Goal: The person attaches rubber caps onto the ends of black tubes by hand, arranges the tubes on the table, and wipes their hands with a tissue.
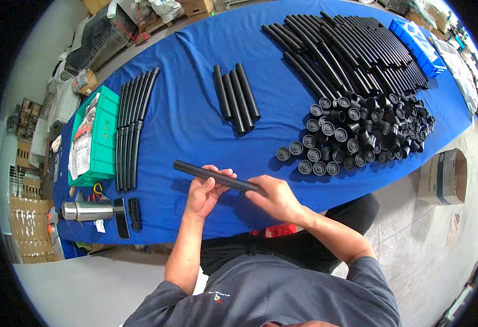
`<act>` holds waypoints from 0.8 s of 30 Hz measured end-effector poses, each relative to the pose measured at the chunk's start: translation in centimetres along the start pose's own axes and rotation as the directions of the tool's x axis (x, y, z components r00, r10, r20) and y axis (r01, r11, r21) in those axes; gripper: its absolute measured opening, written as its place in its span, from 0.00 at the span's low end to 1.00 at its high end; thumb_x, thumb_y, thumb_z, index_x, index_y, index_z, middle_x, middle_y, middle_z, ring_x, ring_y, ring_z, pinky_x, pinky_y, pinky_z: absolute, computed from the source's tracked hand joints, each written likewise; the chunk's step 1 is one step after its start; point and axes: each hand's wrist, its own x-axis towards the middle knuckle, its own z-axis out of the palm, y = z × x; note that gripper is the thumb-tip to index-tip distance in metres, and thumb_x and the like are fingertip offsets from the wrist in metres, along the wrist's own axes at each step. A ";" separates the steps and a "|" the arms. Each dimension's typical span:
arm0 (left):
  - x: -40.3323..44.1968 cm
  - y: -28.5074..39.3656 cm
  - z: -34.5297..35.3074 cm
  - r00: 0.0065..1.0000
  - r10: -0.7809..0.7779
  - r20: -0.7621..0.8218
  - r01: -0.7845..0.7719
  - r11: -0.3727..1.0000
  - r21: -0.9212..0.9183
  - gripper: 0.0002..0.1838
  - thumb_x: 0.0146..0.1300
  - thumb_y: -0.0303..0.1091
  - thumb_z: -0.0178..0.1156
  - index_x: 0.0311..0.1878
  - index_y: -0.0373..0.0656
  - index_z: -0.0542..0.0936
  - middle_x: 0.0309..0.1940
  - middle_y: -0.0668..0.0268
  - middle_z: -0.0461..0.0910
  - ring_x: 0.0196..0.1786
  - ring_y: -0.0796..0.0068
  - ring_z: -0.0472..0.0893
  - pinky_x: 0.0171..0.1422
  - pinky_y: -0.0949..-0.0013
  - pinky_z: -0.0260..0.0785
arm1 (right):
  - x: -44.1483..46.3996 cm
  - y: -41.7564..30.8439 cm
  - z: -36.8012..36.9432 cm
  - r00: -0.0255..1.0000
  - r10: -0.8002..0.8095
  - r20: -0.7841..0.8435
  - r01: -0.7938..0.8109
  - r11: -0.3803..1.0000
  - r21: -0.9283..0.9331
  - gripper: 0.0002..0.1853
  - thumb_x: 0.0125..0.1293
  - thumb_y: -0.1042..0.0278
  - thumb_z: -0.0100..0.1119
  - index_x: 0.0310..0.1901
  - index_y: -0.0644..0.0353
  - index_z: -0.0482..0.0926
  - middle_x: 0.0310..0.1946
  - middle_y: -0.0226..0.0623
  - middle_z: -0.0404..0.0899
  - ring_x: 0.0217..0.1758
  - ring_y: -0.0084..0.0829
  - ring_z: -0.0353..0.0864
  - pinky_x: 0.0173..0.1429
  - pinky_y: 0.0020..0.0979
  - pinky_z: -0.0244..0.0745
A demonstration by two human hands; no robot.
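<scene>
A black tube (195, 171) is held slantwise above the blue cloth, close to my body. My left hand (202, 197) grips it around the middle, thumb in front and fingers behind. Wrapped over the tube's right end is my right hand (276, 197), which hides that end; whether a cap sits there I cannot tell. Beyond my hands, several loose black tubes (238, 101) lie side by side on the cloth. To their right spreads a heap of round black caps (353, 131), some lying with ringed faces up.
A large stack of black tubes (348, 49) lies at the far right beside a blue crate (418, 48). On the left, two rows of tubes (131, 128) adjoin a green crate (108, 150). A steel flask (88, 211), scissors (97, 191) and a phone (121, 218) sit near the front-left edge.
</scene>
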 end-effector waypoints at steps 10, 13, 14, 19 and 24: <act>0.0 -0.2 0.0 1.000 0.019 0.014 -0.019 1.000 -0.006 0.18 0.69 0.31 0.69 0.58 0.41 0.76 0.58 0.44 0.82 0.64 0.43 0.81 0.70 0.46 0.77 | 0.2 -0.9 -0.6 0.996 0.066 0.054 -0.072 0.992 0.109 0.18 0.68 0.60 0.69 0.50 0.67 0.81 0.32 0.49 0.82 0.35 0.48 0.86 0.36 0.41 0.79; -0.1 -0.1 -0.2 1.000 0.002 -0.012 -0.002 1.000 0.003 0.18 0.69 0.31 0.69 0.58 0.40 0.76 0.58 0.44 0.82 0.65 0.43 0.81 0.69 0.46 0.78 | -0.4 0.6 0.8 0.938 -0.336 -0.087 0.290 0.895 -0.339 0.20 0.67 0.62 0.69 0.55 0.65 0.79 0.34 0.47 0.80 0.34 0.48 0.85 0.36 0.44 0.80; -0.1 -0.2 -0.3 1.000 0.007 -0.012 -0.007 1.000 -0.001 0.18 0.69 0.30 0.69 0.58 0.40 0.76 0.58 0.44 0.82 0.65 0.43 0.81 0.69 0.46 0.78 | -0.5 0.7 0.9 0.949 -0.308 -0.060 0.274 0.907 -0.320 0.22 0.66 0.64 0.69 0.58 0.63 0.77 0.35 0.46 0.77 0.34 0.51 0.83 0.39 0.47 0.81; 0.0 -0.2 -0.5 1.000 0.019 -0.007 -0.019 1.000 0.004 0.18 0.68 0.29 0.68 0.58 0.40 0.76 0.58 0.44 0.82 0.64 0.42 0.81 0.69 0.46 0.79 | -0.2 0.7 0.2 0.974 -0.223 -0.040 0.213 0.961 -0.176 0.20 0.66 0.65 0.70 0.56 0.63 0.78 0.36 0.47 0.78 0.35 0.52 0.83 0.39 0.47 0.80; -0.1 -0.1 -0.2 1.000 0.003 -0.018 -0.003 1.000 0.005 0.18 0.68 0.29 0.69 0.58 0.40 0.76 0.58 0.44 0.82 0.65 0.42 0.81 0.69 0.45 0.78 | -0.3 0.8 0.7 0.967 -0.248 -0.062 0.224 0.940 -0.257 0.20 0.65 0.65 0.70 0.55 0.64 0.78 0.36 0.48 0.79 0.35 0.51 0.83 0.39 0.47 0.80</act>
